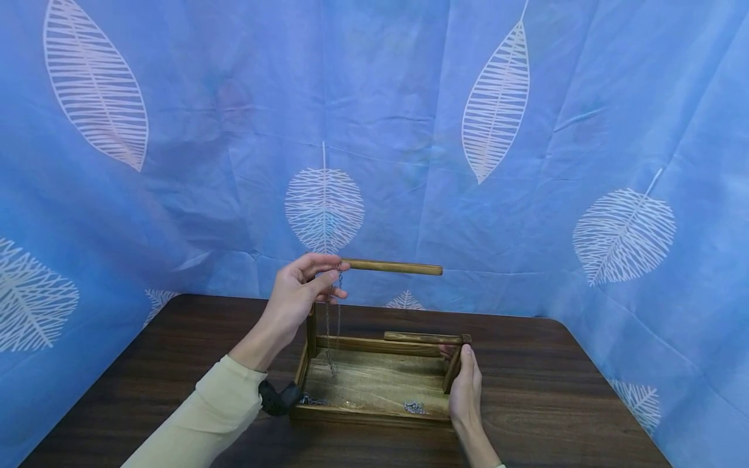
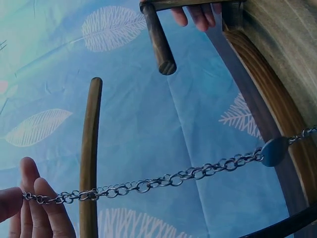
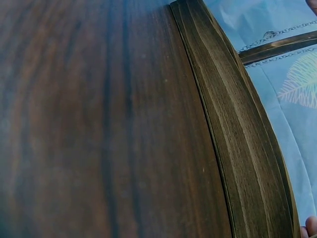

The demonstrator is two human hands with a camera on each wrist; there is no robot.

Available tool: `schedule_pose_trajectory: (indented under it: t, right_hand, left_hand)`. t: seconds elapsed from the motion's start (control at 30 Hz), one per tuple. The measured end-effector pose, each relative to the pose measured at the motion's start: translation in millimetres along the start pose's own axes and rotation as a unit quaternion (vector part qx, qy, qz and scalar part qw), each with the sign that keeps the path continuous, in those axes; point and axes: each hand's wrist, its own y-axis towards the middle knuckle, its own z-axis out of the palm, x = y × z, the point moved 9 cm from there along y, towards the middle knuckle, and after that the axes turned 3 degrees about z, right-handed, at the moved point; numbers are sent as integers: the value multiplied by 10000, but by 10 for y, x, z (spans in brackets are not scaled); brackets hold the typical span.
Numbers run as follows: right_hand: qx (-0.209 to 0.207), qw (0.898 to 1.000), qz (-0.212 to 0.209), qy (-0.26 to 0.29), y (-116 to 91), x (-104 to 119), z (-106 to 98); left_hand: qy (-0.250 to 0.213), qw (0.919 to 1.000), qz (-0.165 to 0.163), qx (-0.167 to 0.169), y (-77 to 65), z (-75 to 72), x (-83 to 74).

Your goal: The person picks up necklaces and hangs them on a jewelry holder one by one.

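A wooden jewelry stand (image 1: 374, 418) has a shallow tray, a tall bar (image 1: 398, 267) on the left and a lower bar (image 1: 421, 337) on the right. My left hand (image 1: 298, 292), up at the tall bar's left end, pinches a silver chain necklace (image 1: 328, 331) between thumb and fingertips. The necklace hangs down towards the tray; in the left wrist view it crosses the tall bar and carries a round disc pendant (image 2: 275, 151). My right hand (image 1: 466, 390) grips the stand's right side by the short post (image 1: 452, 372), thumb in front and fingers behind.
Two small heaps of silver chain lie in the tray, one at front left (image 1: 313, 400) and one at front right (image 1: 414, 407). The stand sits on a dark wooden table (image 1: 544, 390). A blue leaf-patterned cloth (image 1: 398, 130) hangs behind and at the sides.
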Motion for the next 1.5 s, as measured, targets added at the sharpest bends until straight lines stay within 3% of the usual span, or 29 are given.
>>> schedule_pose_trajectory:
  t: [0.43, 1.5]
  right_hand:
    - [20, 10000, 31, -85, -4, 1, 4]
    - [56, 10000, -31, 6, -1, -3, 7]
  left_hand:
    - [56, 9999, 137, 34, 44, -3, -70]
    - [-13, 10000, 83, 36, 177, 49, 27]
